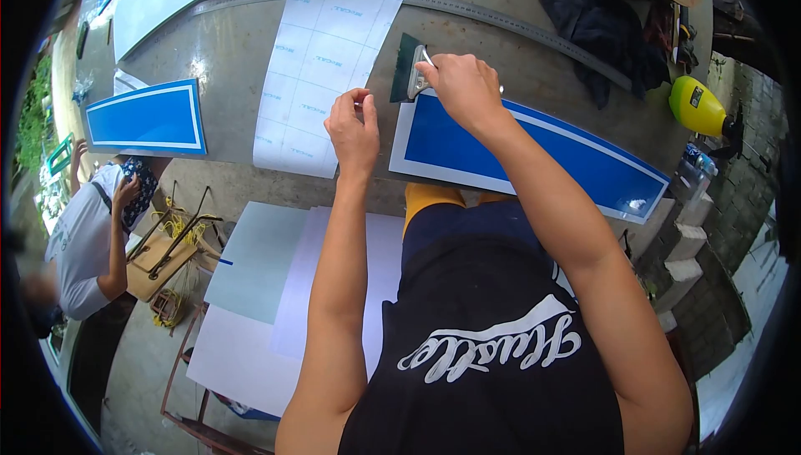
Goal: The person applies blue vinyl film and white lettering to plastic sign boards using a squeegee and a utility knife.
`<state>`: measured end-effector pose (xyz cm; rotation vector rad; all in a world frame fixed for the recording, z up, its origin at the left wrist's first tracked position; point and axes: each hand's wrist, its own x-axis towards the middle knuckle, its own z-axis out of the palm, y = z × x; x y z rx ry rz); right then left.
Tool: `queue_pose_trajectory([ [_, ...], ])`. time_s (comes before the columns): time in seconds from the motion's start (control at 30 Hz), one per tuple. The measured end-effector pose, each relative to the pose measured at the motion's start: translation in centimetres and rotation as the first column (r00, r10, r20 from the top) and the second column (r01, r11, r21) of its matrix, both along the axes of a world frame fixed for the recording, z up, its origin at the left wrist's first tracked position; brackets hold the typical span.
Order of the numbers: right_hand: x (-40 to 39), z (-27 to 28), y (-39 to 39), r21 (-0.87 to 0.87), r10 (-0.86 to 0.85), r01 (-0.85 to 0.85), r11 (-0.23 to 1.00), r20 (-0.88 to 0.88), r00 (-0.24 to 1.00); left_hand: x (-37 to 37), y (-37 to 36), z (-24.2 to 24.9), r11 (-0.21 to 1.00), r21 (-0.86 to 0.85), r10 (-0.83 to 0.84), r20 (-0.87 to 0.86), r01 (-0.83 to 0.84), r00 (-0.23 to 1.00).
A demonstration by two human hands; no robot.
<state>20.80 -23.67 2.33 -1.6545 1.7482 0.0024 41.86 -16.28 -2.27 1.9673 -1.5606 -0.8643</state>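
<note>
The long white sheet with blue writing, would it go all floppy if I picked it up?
Probably floppy: the sheet looks thin, like paper, and it's long and narrow. It's likely light for its size, since hardly any thickness shows at its edges. It might slide when pushed, because the table under it looks smooth.

Close head-height view, steeply downward

Gap over table (229, 105) between gridded sheet (309, 71) and smaller blue panel (146, 119), metal ruler (484, 15) across far end
</note>
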Motion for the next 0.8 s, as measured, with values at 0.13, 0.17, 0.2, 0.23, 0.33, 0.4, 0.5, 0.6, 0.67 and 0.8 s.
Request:
queue_pose_trajectory([
  [0.13,-4.6,4.4,-0.5,-0.010,-0.128,0.128,0.992,-0.016,0.992,-0.4,0.8,0.3,0.977,-0.020,-0.205,0.191,0.213,0.960],
  [0.17,-6.2,4.9,-0.2,-0.022,-0.171,0.171,0.985,-0.037,0.985,-1.3,1.0,0.7,0.955,-0.052,-0.269,0.261,0.292,0.927],
  [0.2,-7.8,5.1,0.3,-0.021,-0.206,0.205,0.979,-0.061,0.977,-2.2,1.1,0.9,0.926,-0.078,-0.326,0.331,0.370,0.885],
  [0.23,-9.4,5.1,0.8,-0.021,-0.239,0.238,0.971,-0.085,0.967,-3.0,1.3,1.0,0.909,-0.069,-0.362,0.355,0.411,0.862],
  [0.33,-12.9,4.9,2.9,-0.022,-0.270,0.271,0.962,-0.194,0.943,-4.8,2.5,0.2,0.866,-0.004,-0.453,0.416,0.500,0.788],
  [0.4,-13.7,5.1,3.9,0.081,-0.270,0.296,0.952,-0.238,0.933,-4.9,3.0,-0.6,0.867,0.083,-0.474,0.442,0.491,0.762],
  [0.5,-14.0,3.6,6.2,0.007,-0.263,0.269,0.963,-0.182,0.947,-4.8,3.9,-1.4,0.896,-0.030,-0.437,0.105,0.442,0.893],
  [0.6,-12.4,3.3,6.5,-0.086,-0.385,0.411,0.908,0.218,0.897,-3.9,3.4,0.9,0.975,-0.035,-0.189,-0.651,0.219,0.735],
  [0.67,-11.8,4.1,5.3,0.086,-0.505,0.510,0.856,0.354,0.787,-2.3,1.9,4.2,0.943,0.017,-0.249,-0.626,0.331,0.739],
  [0.8,-11.6,5.2,3.0,0.118,-0.418,0.402,0.908,0.174,0.892,2.5,-3.5,9.6,0.791,0.143,-0.494,-0.423,0.595,0.759],
])
